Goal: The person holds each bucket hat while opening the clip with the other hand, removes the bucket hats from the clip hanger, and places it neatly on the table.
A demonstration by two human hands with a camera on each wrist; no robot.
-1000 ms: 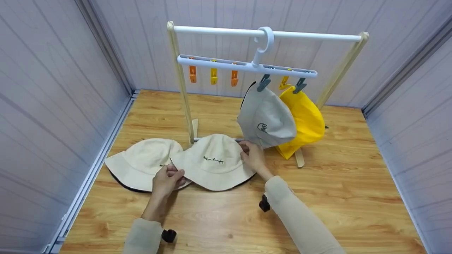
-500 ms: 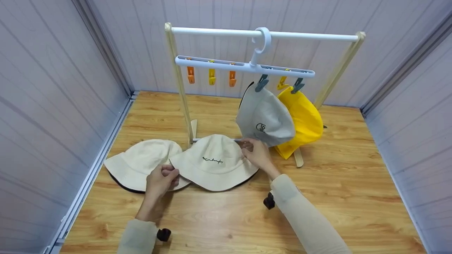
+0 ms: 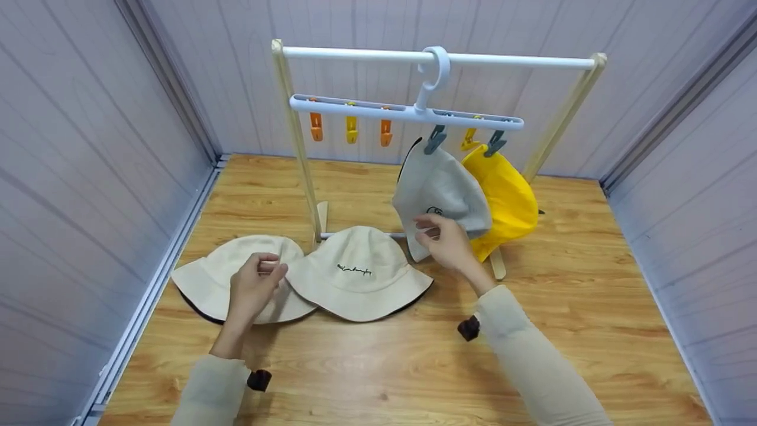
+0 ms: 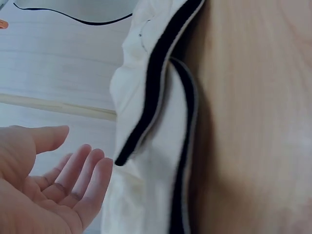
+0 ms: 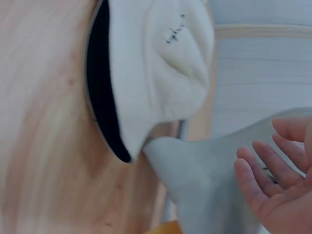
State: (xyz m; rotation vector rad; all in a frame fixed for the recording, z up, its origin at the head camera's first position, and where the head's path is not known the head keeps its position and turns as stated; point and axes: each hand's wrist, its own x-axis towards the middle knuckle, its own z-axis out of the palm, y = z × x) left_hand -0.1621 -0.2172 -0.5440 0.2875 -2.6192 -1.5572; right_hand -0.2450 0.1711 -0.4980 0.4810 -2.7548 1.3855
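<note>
Two cream bucket hats with dark linings lie on the wooden floor; the right one, with dark script on its crown, overlaps the left one. My left hand, fingers loosely bent and holding nothing, hovers over the left hat; the left wrist view shows its bare palm beside the brims. Before the grey bucket hat is my right hand, its fingers relaxed with nothing between them. Grey clips hold the grey hat and a yellow bucket hat on a white hanger.
The hanger hooks over the white bar of a wooden-sided rack. Orange clips and yellow clips dangle from it without hats. Pale panel walls enclose the floor on the left, back and right.
Both hands have let go of the right cream hat's brim and moved apart: the left to the left and up, the right to the right and up. The grey hat's lower brim now hangs lower.
</note>
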